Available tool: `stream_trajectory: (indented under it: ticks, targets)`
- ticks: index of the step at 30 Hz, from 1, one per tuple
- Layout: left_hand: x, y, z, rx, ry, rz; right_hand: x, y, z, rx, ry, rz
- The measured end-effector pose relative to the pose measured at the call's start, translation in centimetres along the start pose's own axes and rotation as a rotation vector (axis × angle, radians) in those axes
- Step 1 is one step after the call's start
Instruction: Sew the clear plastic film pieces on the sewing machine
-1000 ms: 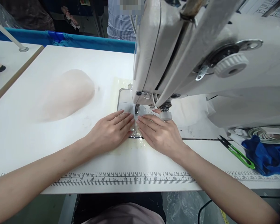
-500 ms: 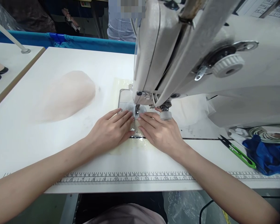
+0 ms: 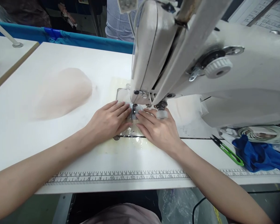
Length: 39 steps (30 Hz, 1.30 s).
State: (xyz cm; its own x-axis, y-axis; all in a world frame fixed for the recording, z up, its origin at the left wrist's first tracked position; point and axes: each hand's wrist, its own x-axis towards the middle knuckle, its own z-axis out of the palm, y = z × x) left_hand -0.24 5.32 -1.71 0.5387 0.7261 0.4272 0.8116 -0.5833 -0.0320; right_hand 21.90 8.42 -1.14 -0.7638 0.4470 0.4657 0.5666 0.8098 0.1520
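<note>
My left hand [image 3: 109,119] lies palm down on the sewing machine bed, fingers stretched forward, just left of the presser foot [image 3: 134,109]. On the other side of the foot, my right hand [image 3: 160,129] rests flat as well, its fingertips partly behind the white knob [image 3: 161,114] under the machine head. The sewing machine [image 3: 151,46] stands over both hands. Shiny clear film [image 3: 133,130] covers the bed between my thumbs. Whether thin cloth lies under my fingers, I cannot make out. A sheer beige fabric piece [image 3: 70,90] is spread on the table to the left.
Green thread snips [image 3: 228,151] lie at the right beside a blue cloth [image 3: 259,154] and a coil of pale cord [image 3: 259,133]. A printed ruler [image 3: 133,177] runs along the table's front edge. Beyond the blue fabric barrier [image 3: 84,40] is a person in a striped shirt [image 3: 120,23].
Both hands have slid slightly forward beside the presser foot, and a small round metal piece now shows near my left wrist. The whole view has shifted a little.
</note>
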Motion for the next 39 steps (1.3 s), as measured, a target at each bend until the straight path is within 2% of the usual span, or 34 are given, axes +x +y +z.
stream_trajectory:
  ticks: [6, 10, 12, 14, 16, 18, 20, 23, 25, 27, 29, 34, 36, 39]
  targets:
    - [-0.1, 0.1, -0.2, 0.046, 0.026, -0.038, 0.0, 0.2, -0.3, -0.016, 0.052, 0.0]
    - [-0.1, 1.1, -1.4, 0.157, 0.001, -0.084, 0.1, 0.1, -0.5, 0.024, 0.087, -0.015]
    - [-0.4, 2.0, -2.2, 0.057, -0.033, -0.012, 0.1, -0.1, -0.7, 0.068, 0.102, -0.012]
    - [-0.8, 2.7, -2.8, -0.164, -0.052, 0.163, 0.0, -0.3, -0.8, 0.152, 0.09, -0.001]
    - [-1.2, 3.1, -3.1, -0.314, -0.011, 0.281, -0.1, -0.5, -0.8, 0.277, 0.037, -0.009]
    - [-1.4, 3.1, -3.1, -0.283, 0.057, 0.192, -0.1, -0.6, -0.7, 0.391, -0.028, -0.025]
    - [-1.4, 2.8, -3.0, -0.159, 0.022, -0.051, -0.1, -0.7, -0.6, 0.459, -0.079, -0.015]
    - [-1.1, 2.2, -3.0, -0.072, -0.214, -0.374, 0.0, -0.6, -0.5, 0.527, -0.112, 0.041]
    - [-0.8, 2.0, -3.2, -0.156, -0.355, -0.486, 0.1, -0.4, -0.6, 0.561, -0.111, 0.084]
    - [-0.7, 1.9, -3.6, -0.288, -0.406, -0.541, 0.2, -0.3, -0.9, 0.558, -0.117, 0.154]
    - [-0.6, 1.8, -3.9, -0.389, -0.392, -0.581, 0.3, 0.0, -1.4, 0.53, -0.157, 0.265]
    - [-0.6, 1.2, -3.9, -0.427, -0.322, -0.629, 0.3, 1.5, -2.2, 0.548, -0.268, 0.579]
    - [-0.8, 1.1, -3.6, -0.411, -0.281, -0.604, 0.1, 2.3, -2.2, 0.574, -0.247, 0.633]
    - [-0.9, 1.0, -3.1, -0.395, -0.206, -0.563, -0.3, 3.0, -2.4, 0.626, -0.189, 0.63]
